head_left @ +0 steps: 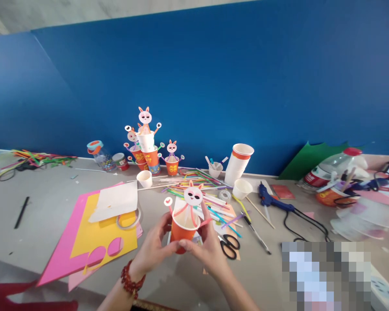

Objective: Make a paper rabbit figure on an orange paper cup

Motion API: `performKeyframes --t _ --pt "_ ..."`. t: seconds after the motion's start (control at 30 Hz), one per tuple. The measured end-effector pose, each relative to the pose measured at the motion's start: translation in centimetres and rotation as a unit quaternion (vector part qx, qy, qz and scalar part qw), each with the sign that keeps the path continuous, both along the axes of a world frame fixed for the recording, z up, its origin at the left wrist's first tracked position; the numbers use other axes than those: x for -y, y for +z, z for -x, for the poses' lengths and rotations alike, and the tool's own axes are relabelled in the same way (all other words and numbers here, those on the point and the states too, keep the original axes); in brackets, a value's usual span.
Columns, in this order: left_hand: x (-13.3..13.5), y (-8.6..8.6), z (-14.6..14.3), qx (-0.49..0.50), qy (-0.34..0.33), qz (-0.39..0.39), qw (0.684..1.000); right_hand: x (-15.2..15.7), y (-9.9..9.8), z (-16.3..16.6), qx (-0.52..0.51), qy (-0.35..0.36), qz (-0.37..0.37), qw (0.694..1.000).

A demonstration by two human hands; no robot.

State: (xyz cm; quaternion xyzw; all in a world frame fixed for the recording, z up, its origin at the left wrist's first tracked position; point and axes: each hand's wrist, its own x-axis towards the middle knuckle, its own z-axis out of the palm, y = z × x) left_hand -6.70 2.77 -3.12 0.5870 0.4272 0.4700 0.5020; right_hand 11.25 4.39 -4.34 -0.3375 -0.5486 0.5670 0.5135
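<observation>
Between my two hands is an orange paper cup (183, 231) decorated as a rabbit, with a white paper face (193, 196) and pink pipe-cleaner arms rising from its opening. My left hand (157, 244) wraps the cup's left side, its thumb across the front. On the other side, my right hand (207, 242) grips the cup with the thumb near its base. A round white paper piece with a red heart (168, 201) tops the left arm. The right arm's end shows no such disc. Black-handled scissors (229, 246) lie just right of my right hand.
Finished rabbit cups (172, 166) stand by the blue partition (214, 86). A stack of white cups (237, 164), a blue glue gun (272, 198), pens and pipe cleaners (194, 177) lie behind my hands. Pink and yellow paper sheets (84, 216) are at left, a plastic bottle (330, 168) at right.
</observation>
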Motion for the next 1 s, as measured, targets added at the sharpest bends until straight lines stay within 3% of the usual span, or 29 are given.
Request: performKeyframes --t 0.17,0.33,0.5,0.8,1.0 --pt "-0.9 -0.6 3.8 -0.043 0.124 0.016 0.991 -1.0 -0.5 -2.1 0.119 -0.020 -0.039 0.992" --pt "-0.8 -2.8 7.8 -0.126 0.203 0.056 0.969 -1.3 -1.0 -5.1 0.229 -0.072 -0.044 0.970" --pt "-0.1 -4.3 8.3 -0.170 0.193 0.079 0.963 -1.0 -1.3 -7.3 0.330 -0.099 -0.081 0.935" --pt "-0.9 -4.5 7.9 -0.296 0.189 0.065 0.934 -1.0 -1.5 -9.6 0.429 -0.099 -0.121 0.890" --pt "-0.2 -4.4 8.3 -0.290 0.207 0.042 0.933 -1.8 -1.9 -11.6 0.452 -0.123 -0.125 0.875"
